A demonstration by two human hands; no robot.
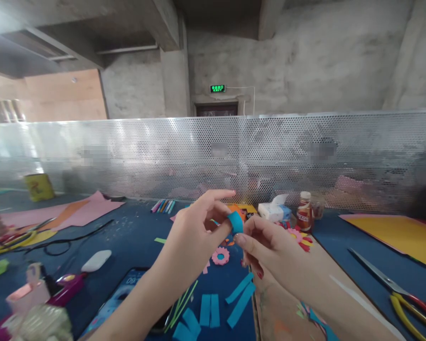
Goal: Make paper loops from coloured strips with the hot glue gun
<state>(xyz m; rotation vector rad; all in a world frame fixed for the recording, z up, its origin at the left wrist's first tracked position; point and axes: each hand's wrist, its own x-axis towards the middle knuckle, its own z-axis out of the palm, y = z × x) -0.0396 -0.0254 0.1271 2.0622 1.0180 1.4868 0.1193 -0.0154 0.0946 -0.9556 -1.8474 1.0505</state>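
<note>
A curled blue paper strip (235,221) is held up over the table between my two hands. My left hand (202,222) pinches its left side between thumb and finger, the index finger stretched out above. My right hand (264,244) pinches the lower right end of the same strip. Below the hands lie flat blue strips (210,310), with two more slanting blue strips (242,303) to their right. A pink scalloped paper ring (220,256) with a blue centre rests just under my hands. Thin green strips (181,305) lie beside my left forearm.
A phone (119,296) lies under my left forearm. Scissors (386,282) rest open at right, near yellow paper sheets (397,234). Behind stand a tissue pack (275,210) and a brown bottle (304,213). A perforated metal screen (156,156) borders the table; markers (163,206) lie before it.
</note>
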